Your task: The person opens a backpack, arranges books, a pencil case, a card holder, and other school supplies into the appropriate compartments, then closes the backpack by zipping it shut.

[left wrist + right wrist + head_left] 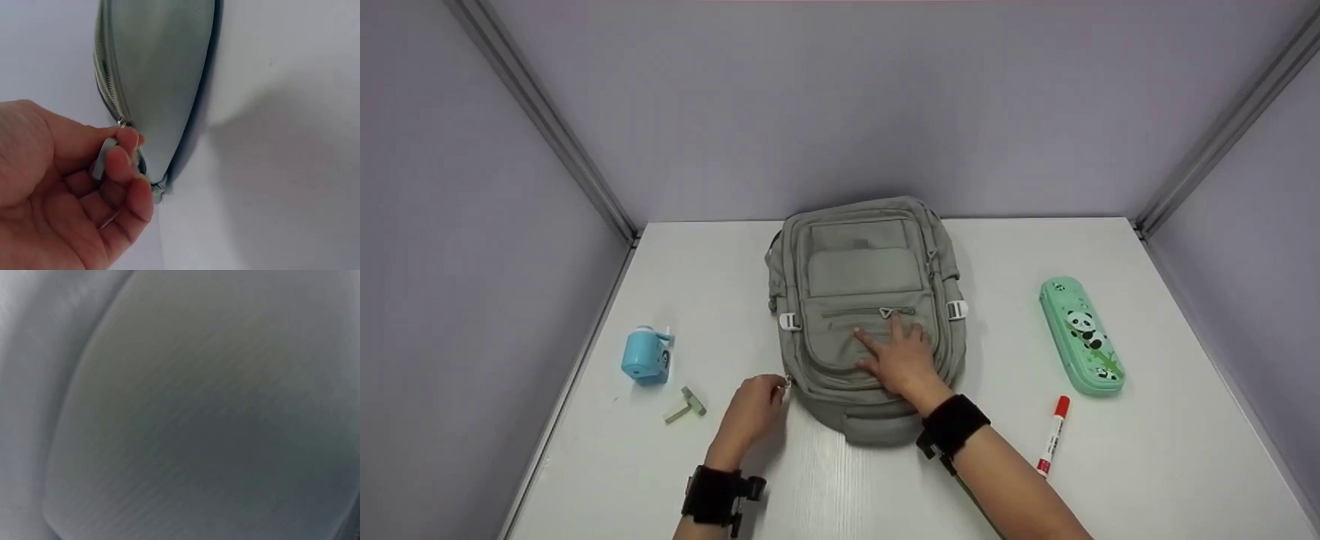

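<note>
A grey-green backpack (864,271) lies front side up on the white table, its top handle toward the person. At its lower left edge, my left hand (751,409) pinches a zipper pull (104,159) between thumb and fingers. The left wrist view shows the zipper track (109,84) running up from that pull along the bag's side. My right hand (905,364) rests on the front panel with fingers spread, just below the small front-pocket zipper (886,312). Only blurred, dark bag fabric (197,410) fills the right wrist view; no hand shows there.
On the left stand a blue pencil sharpener (646,358) with a crank and a small green T-shaped object (692,403). To the right lie a mint pencil case (1072,352) with pandas and a red-capped marker (1053,435). Grey panels (720,112) enclose the table.
</note>
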Available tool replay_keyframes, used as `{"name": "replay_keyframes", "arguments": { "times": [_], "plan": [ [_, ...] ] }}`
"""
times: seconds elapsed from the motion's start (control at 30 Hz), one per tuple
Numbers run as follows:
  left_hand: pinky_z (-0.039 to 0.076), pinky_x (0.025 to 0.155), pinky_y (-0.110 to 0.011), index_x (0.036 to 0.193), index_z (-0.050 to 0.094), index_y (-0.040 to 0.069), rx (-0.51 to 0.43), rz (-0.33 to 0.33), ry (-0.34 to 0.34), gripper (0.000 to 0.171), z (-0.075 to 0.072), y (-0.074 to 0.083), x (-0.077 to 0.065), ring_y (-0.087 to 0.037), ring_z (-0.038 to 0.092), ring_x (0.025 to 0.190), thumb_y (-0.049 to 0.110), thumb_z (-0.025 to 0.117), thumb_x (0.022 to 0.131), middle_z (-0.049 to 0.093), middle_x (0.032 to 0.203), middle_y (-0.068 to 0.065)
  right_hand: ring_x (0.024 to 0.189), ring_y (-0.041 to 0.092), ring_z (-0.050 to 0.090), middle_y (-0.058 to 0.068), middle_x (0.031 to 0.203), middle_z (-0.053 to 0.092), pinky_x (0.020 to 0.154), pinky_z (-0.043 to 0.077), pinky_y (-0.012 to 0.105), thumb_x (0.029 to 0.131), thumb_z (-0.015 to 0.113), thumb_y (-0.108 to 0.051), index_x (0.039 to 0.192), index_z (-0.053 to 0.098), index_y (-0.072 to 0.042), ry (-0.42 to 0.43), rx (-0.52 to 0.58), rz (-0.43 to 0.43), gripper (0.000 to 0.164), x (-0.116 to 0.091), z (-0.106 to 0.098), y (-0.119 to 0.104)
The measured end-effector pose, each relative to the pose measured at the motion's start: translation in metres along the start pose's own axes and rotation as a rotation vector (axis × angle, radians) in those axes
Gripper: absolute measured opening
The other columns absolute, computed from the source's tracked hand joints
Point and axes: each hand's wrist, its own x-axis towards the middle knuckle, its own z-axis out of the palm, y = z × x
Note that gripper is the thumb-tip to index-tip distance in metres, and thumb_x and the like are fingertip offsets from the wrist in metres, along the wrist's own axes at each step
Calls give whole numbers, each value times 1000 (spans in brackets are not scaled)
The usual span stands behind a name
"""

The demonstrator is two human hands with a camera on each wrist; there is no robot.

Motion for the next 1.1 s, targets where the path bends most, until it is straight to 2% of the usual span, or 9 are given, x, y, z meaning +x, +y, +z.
{"name": "replay_keyframes", "arguments": {
  "times": [0.1,0.3,0.47,0.57,0.73,0.83,0.93,1.03,1.1],
  "plan": [
    [54,71,-40,98,73,-5,-11,43,-65,17,-1,4,-5,-19,63,77,-10,58,93,73,91,-13,129,60,42,30,160,29,104,41,63,100,46,-62,156,41,-41,11,-8,-2,59,-1,1,1],
    [52,73,-36,93,72,-4,-92,178,-228,22,1,8,-11,-13,53,74,-14,54,92,65,77,-3,129,59,42,29,160,29,103,42,61,100,46,-63,156,40,-42,15,-24,17,60,0,3,1],
    [45,67,-27,84,70,-2,-124,227,-267,18,2,17,-12,-7,49,69,-12,57,93,59,73,2,131,60,39,28,162,26,105,41,62,100,44,-64,158,36,-43,-2,-19,36,61,0,4,2],
    [37,61,-23,75,63,-1,-129,240,-307,20,5,26,-13,-5,43,62,-11,59,92,50,68,6,131,61,39,29,162,25,104,41,63,100,44,-64,158,36,-43,-1,-11,43,62,0,5,1],
    [34,58,-21,71,58,4,-125,286,-357,24,14,41,-14,-2,39,58,-12,59,90,45,66,10,131,62,38,30,162,25,104,41,63,100,46,-64,157,37,-44,17,0,41,61,-1,8,0],
    [35,58,-22,73,63,3,-109,293,-356,21,18,46,-13,-2,39,58,-11,60,90,47,66,10,131,64,37,32,161,25,104,40,64,100,46,-63,157,38,-42,46,24,21,61,1,11,0],
    [41,59,-23,79,71,1,-92,266,-303,17,18,47,-11,-3,45,61,-8,62,90,58,70,7,133,67,33,35,160,24,105,38,68,101,49,-59,156,43,-38,88,94,-14,59,-1,13,1],
    [49,63,-26,90,77,1,-83,239,-228,13,14,46,-10,-6,58,68,-4,65,91,71,80,0,136,70,26,38,159,22,108,31,72,102,55,-51,154,47,-28,109,226,-51,58,-7,12,2],
    [52,66,-29,94,77,2,-84,224,-186,11,12,45,-11,-10,63,73,-2,66,93,74,85,-4,140,67,24,39,158,24,112,27,71,103,58,-44,155,46,-21,105,318,-87,58,-15,7,1]
  ]
}}
